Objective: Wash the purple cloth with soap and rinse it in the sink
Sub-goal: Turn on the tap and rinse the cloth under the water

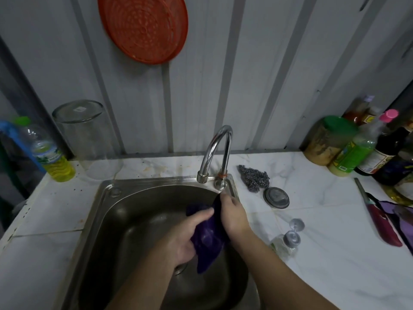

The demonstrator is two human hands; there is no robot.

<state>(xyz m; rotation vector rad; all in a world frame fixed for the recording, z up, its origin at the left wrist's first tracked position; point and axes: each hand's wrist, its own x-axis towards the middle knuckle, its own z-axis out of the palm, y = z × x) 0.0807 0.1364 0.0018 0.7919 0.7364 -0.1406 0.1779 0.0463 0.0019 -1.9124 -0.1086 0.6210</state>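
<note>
Both my hands hold the wet purple cloth [209,237] above the steel sink [116,211], just below the tap [218,151]. My left hand [187,236] grips its lower left side with the thumb laid across the top. My right hand [233,214] clasps its upper right edge, close to the tap's base. The cloth's lower end hangs down toward the drain. No water stream shows from the spout. A small clear bottle with its flip cap open [288,239] lies on the counter right of the sink.
A steel scourer [254,176] and a metal lid [276,198] lie right of the tap. Several bottles [357,153] crowd the far right corner, with a red-handled knife [380,220] in front. An upturned glass jar [87,135] and a yellow-liquid bottle [49,153] stand at the left.
</note>
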